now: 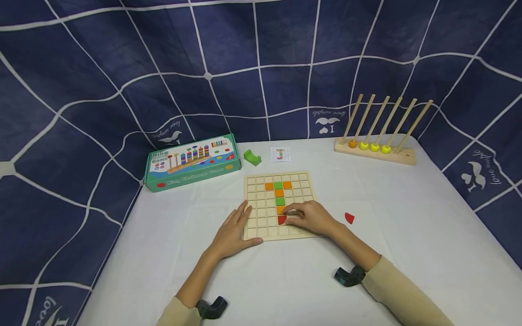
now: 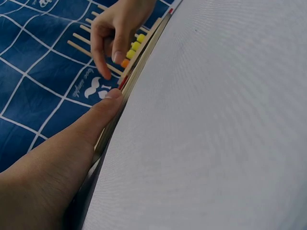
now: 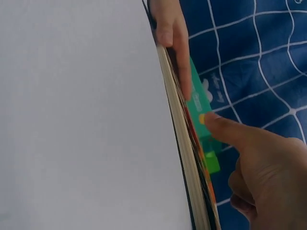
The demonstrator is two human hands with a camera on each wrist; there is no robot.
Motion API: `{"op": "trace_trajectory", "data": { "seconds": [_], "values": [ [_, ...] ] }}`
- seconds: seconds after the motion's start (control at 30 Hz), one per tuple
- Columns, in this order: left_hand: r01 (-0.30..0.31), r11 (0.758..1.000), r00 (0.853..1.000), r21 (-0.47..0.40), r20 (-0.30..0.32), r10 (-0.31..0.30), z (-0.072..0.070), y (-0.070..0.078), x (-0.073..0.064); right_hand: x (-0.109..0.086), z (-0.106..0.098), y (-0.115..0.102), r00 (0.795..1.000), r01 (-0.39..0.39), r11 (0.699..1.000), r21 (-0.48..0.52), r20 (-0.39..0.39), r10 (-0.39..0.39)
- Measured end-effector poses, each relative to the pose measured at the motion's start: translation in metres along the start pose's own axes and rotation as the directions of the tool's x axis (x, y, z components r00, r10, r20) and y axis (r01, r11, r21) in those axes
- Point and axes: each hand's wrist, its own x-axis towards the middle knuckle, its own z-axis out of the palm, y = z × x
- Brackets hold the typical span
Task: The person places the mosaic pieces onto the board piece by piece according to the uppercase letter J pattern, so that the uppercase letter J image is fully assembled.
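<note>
A wooden grid board (image 1: 254, 226) lies on the white table, bearing orange and green squares (image 1: 279, 201) in a top row and a column below it. At the column's near end sits a red piece (image 1: 282, 219). My right hand (image 1: 311, 216) is over the board, thumb tip beside the red piece and index finger by the orange square (image 1: 280, 210) above. In the left wrist view its thumb and index finger stand apart, with nothing between them. My left hand (image 1: 232, 233) rests at the board's left edge, fingers extended, thumb along the near edge.
Right of the board lies a loose red quarter-circle piece (image 1: 349, 218). Behind the board are a small pattern card (image 1: 280, 154) and a green curved block (image 1: 252, 157). A green game box (image 1: 193, 163) is back left; a peg stand with beads (image 1: 375, 154) is back right.
</note>
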Motion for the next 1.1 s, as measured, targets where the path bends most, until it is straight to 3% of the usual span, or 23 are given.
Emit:
{"op": "trace_trajectory", "data": {
  "seconds": [0.3, 0.47, 0.7, 1.1],
  "values": [
    [-0.010, 1.000, 1.000, -0.007, 0.000, 0.010, 0.000, 0.001, 0.000, -0.038, -0.033, 0.024, 0.995, -0.060, 0.998, 0.026, -0.084, 0.062],
    [-0.019, 1.000, 1.000, -0.003, -0.002, 0.019, 0.000, 0.000, 0.001, -0.067, -0.053, 0.041, 0.980, -0.146, 0.989, 0.000, -0.140, 0.145],
    [-0.017, 1.000, 1.000, -0.001, -0.006, 0.017, -0.001, -0.001, 0.001, -0.100, -0.066, 0.060, 0.972, -0.194, 0.980, -0.035, -0.139, 0.188],
    [-0.017, 1.000, 1.000, -0.006, -0.003, 0.017, 0.001, -0.002, 0.002, -0.119, -0.073, 0.075, 0.963, -0.226, 0.969, -0.104, -0.174, 0.206]
  ]
}}
